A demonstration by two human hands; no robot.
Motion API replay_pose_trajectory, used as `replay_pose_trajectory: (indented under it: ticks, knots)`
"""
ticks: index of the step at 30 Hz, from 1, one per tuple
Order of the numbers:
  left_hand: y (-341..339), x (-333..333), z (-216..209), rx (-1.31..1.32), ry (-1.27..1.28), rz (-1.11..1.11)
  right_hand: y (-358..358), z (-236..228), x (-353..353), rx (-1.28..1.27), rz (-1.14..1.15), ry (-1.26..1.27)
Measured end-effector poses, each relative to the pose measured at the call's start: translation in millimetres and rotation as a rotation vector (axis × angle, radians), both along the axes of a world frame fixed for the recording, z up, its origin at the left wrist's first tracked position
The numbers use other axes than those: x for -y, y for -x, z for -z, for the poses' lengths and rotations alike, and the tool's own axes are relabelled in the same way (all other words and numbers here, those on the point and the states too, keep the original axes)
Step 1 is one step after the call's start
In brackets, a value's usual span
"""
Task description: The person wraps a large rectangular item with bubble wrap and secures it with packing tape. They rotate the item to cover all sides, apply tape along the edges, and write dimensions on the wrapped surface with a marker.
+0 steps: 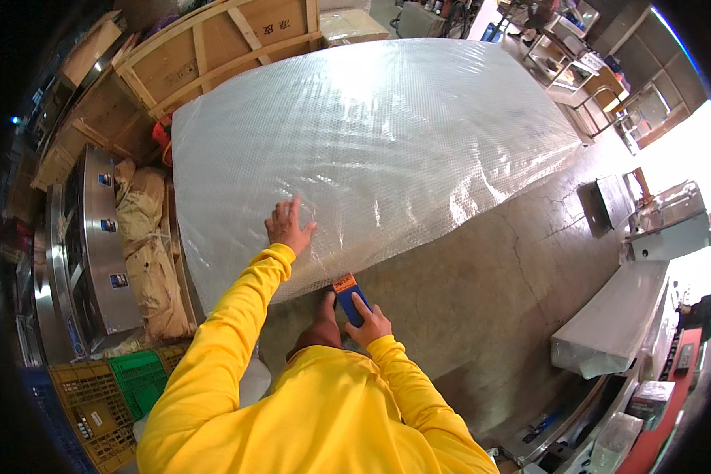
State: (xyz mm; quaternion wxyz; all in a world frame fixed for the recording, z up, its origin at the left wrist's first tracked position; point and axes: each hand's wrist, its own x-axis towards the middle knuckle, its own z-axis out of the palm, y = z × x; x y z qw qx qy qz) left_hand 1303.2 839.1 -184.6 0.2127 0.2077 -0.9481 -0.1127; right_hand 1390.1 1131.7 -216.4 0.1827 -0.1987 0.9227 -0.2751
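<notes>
Crates (95, 403) of yellow and green plastic stand at our lower left, with a steel unit (110, 245) behind them and a tan wrapped bundle (148, 272) next to it. The bubble-wrapped load (371, 150) lies across the middle, broad face up, its near edge just in front of us. Our left hand (290, 227) is released, fingers spread over this face; we cannot confirm contact. Our right hand (369, 325) is grasping a blue tool (351, 302), orange end at the near edge; whether it touches, we cannot tell. For good results, we advise pressing the wrapping flat with the left palm, holding the tool square to the edge, and moving slowly to avoid creases or tears. Concrete floor (482, 300) separates the load from a smaller wrapped box (608, 324) at right.
</notes>
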Motion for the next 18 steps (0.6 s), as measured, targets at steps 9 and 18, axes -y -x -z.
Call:
replay_pose_trajectory:
  ticks: [9, 18]
  knots:
    - [-157.3, -110.7, 91.0, 0.399, -1.434, -0.165, -19.8, -60.6, -33.8, -0.071, 0.012, 0.096]
    - [-105.7, -107.1, 207.0, -0.424, -2.246, -0.431, -7.1, -83.8, -25.3, -0.104, -0.017, 0.063]
